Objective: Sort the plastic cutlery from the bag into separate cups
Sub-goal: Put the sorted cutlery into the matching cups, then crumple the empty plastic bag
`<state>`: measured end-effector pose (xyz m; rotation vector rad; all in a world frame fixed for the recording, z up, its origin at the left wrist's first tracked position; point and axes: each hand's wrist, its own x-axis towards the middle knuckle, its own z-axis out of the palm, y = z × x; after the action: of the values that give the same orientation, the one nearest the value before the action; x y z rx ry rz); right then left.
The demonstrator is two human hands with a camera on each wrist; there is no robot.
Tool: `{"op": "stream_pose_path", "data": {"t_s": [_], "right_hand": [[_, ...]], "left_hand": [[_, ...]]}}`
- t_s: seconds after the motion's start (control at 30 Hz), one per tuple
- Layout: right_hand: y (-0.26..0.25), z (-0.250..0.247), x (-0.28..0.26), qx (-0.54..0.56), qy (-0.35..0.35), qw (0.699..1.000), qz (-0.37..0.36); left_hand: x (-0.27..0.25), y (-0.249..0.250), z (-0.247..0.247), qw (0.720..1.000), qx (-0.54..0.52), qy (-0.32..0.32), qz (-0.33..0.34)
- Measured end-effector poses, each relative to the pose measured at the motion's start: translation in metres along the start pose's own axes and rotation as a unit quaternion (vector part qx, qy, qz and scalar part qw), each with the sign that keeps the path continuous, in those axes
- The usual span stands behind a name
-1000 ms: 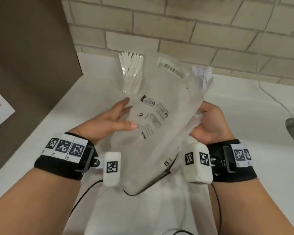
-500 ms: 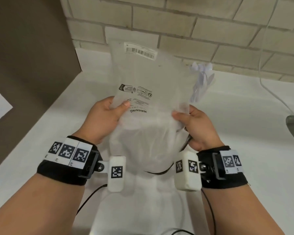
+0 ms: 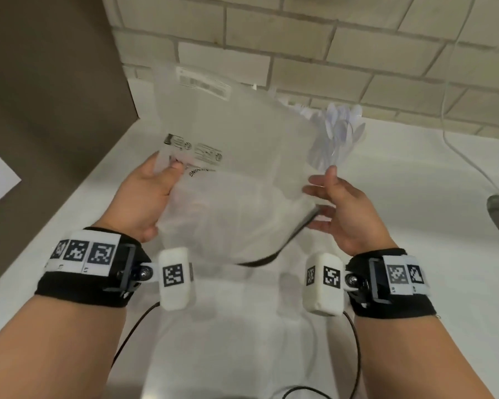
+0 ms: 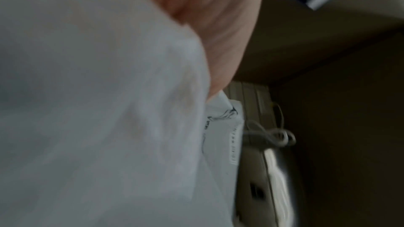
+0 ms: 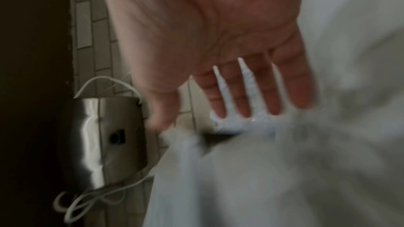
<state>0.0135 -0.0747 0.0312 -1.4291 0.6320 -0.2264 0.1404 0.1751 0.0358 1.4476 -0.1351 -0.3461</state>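
Bag (image 3: 236,168), translucent with black print, hangs at the centre of the head view above the white counter (image 3: 415,226), its left edge pinched between thumb and fingers of the left hand (image 3: 147,197). At right of centre the right hand (image 3: 343,208) hovers just beside the bag's right edge, fingers spread straight, holding nothing. Behind it, upper right, white plastic spoons (image 3: 343,131) stand in a clear cup before the brick wall (image 3: 300,53).

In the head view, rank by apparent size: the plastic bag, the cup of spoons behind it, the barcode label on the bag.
1. plastic bag, largest by far.
2. cup of spoons, partly hidden by the bag, and farther off.
3. barcode label, smallest.
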Motion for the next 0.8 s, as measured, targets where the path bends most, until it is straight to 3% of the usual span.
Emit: {"op": "stream_pose_path", "data": {"t_s": [0.1,0.27,0.37,0.47,0.53,0.6,0.67,0.73,0.8], "right_hand": [[0.0,0.012,-0.004,0.021,-0.118,0.993,0.008],[0.0,0.025,-0.007,0.112,-0.069,0.991,-0.001],[0.001,0.019,-0.001,0.23,-0.015,0.973,0.028],[-0.001,0.012,0.0,0.352,-0.074,0.932,0.052],[-0.007,0.008,-0.006,0.339,-0.112,0.93,0.084],[-0.012,0.005,-0.01,0.31,-0.119,0.934,0.128],[-0.011,0.006,-0.011,0.25,-0.106,0.953,0.138],[-0.008,0.008,-0.009,0.141,-0.089,0.983,0.076],[-0.003,0.008,-0.005,0.062,-0.077,0.995,-0.001]], "left_hand": [[-0.003,-0.002,0.007,0.999,0.011,-0.041,-0.012],[-0.009,-0.005,0.008,0.974,-0.147,-0.17,-0.024],[-0.009,-0.012,0.002,0.978,-0.14,-0.151,-0.025],[-0.003,-0.019,-0.006,0.972,-0.142,-0.186,-0.037],[-0.001,-0.016,-0.008,0.97,-0.146,-0.187,-0.057],[-0.003,-0.008,-0.004,0.98,-0.081,-0.164,-0.078],[-0.004,-0.009,0.001,0.989,0.039,-0.144,-0.022],[-0.009,-0.009,0.005,0.977,0.11,-0.176,0.042],[-0.011,-0.009,0.004,0.948,0.194,-0.239,0.081]]}}
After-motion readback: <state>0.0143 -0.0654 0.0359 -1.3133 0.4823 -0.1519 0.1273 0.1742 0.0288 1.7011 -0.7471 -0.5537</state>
